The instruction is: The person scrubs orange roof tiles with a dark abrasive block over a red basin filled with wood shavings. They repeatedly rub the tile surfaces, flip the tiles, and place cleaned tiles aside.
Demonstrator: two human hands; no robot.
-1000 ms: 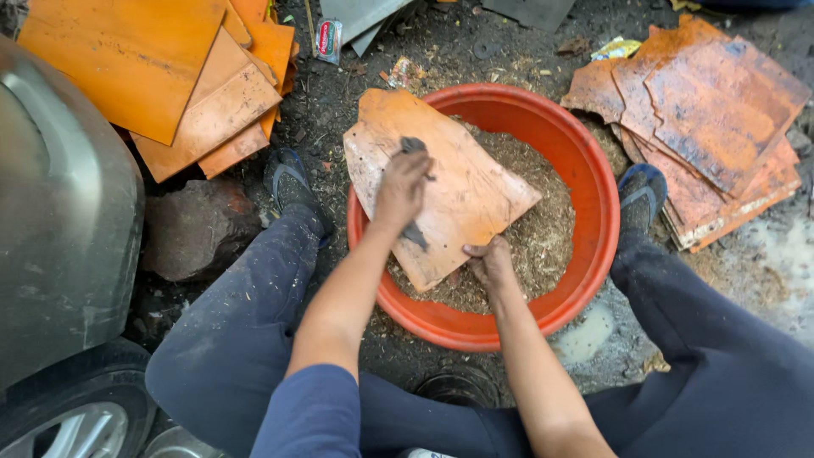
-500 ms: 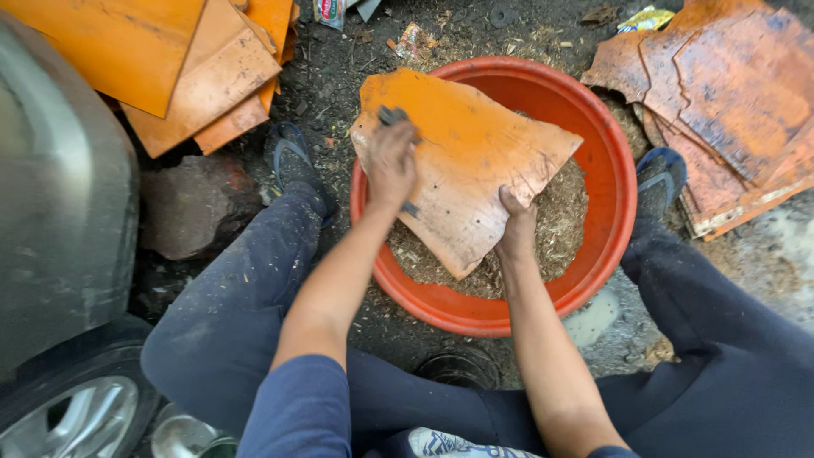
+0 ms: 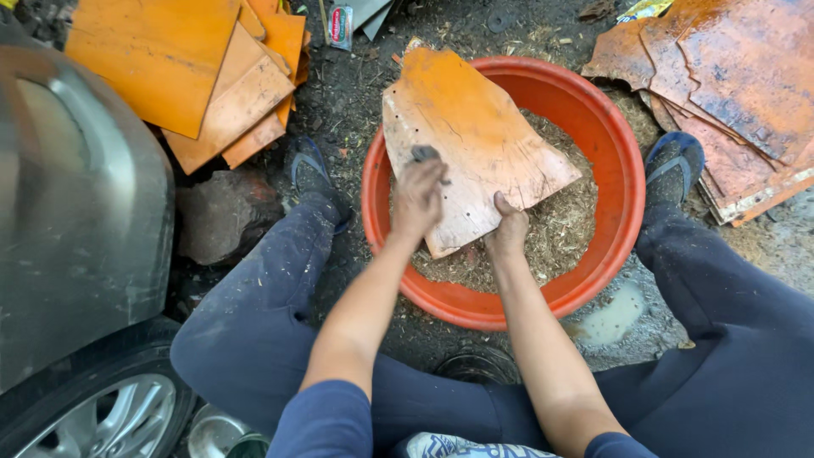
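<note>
two hands on one orange sheet (image 3: 475, 144), propped tilted across my red basin (image 3: 623, 195) of sawdust. left hand (image 3: 417, 199): fingers closed on a small dark scrubber (image 3: 424, 153), pressed to the sheet. right hand (image 3: 507, 233): fingers gripping the sheet's lower edge.

An orange sheet (image 3: 475, 144) lies over a red-orange basin (image 3: 623, 170), beside dark blue trousers (image 3: 254, 331).

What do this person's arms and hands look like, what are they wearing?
Both forearms are bare. Short dark blue sleeves end above the elbows. The left hand and right hand wear no gloves, and no rings or watch show. No markings are visible on the sleeves.
</note>
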